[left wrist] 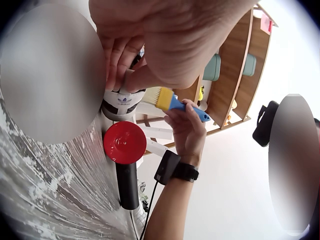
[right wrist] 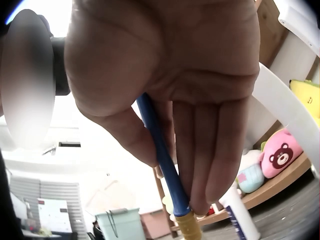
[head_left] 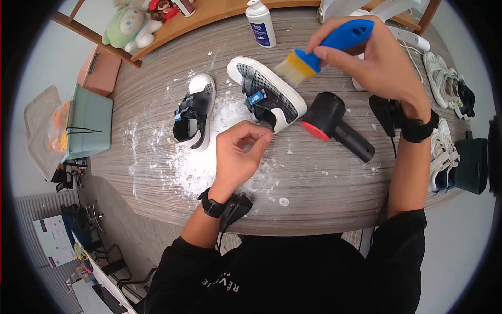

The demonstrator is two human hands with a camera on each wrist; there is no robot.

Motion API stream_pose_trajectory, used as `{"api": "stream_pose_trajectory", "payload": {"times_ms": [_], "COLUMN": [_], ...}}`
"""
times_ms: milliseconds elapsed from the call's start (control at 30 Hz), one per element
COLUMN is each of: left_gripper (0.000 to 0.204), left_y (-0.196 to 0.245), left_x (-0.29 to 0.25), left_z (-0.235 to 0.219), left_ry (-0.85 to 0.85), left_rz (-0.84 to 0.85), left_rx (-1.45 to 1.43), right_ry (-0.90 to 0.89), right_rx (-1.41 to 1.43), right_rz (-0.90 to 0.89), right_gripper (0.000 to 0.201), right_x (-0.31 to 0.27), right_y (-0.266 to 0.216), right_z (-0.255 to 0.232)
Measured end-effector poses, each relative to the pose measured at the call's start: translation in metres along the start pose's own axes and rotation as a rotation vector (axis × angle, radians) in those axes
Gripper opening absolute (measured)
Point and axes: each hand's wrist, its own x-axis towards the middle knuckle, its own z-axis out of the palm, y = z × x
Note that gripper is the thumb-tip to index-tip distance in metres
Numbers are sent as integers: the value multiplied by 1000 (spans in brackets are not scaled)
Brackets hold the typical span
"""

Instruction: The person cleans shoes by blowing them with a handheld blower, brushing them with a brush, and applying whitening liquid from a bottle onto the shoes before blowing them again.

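Note:
My left hand [head_left: 234, 157] pinches the heel end of a black-and-white sneaker [head_left: 266, 83], which lies tilted with its white sole edge toward the right. In the left wrist view, the thumb and fingers close on the heel [left wrist: 124, 102] of the sneaker. My right hand [head_left: 384, 65] grips the blue handle of a brush [head_left: 342, 37]. The brush's pale bristles [head_left: 293, 70] point down and left, right at the sneaker's side. Left of it stands the matching sneaker [head_left: 201, 99]. White powder [head_left: 201, 167] covers the table around both sneakers.
A black hair dryer [head_left: 334, 120] with a red end lies right of the sneaker. Behind stands a white bottle [head_left: 261, 26] with a blue label. A pale green bin [head_left: 91, 123] is at the left; more shoes [head_left: 444, 152] sit at the right. A wooden shelf [head_left: 209, 21] borders the back.

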Motion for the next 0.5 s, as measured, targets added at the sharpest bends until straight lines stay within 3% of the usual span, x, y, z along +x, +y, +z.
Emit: {"api": "stream_pose_trajectory", "payload": {"times_ms": [33,100,167,233,300,367,500], "left_gripper": [7,7,7,6,6,5,5], "left_y": [2,3,3,5,6,4,1], "left_x": [0,1,1,1,1,1,2], "left_z": [1,1,-1,-3,-5,-5,-7], "left_ry": [22,44,83,97,112,138,147], "left_rz": [15,31,101,95,91,102,98], "left_rx": [-27,-48,-50,-60,-73,-113,-112], "right_ry": [7,-205,-193,53,20,-109,-158], "right_rx": [-2,69,45,-150,-107,113,83], "right_rz": [1,-147,-93,13,8,-129,-55], "right_gripper": [12,11,10,11,12,11,11], "right_x": [-2,-4,-3,-1,0,-2,0], "right_y": [-2,-9,-11,2,3,-1,-3], "right_z": [0,7,6,5,3,6,6]}}
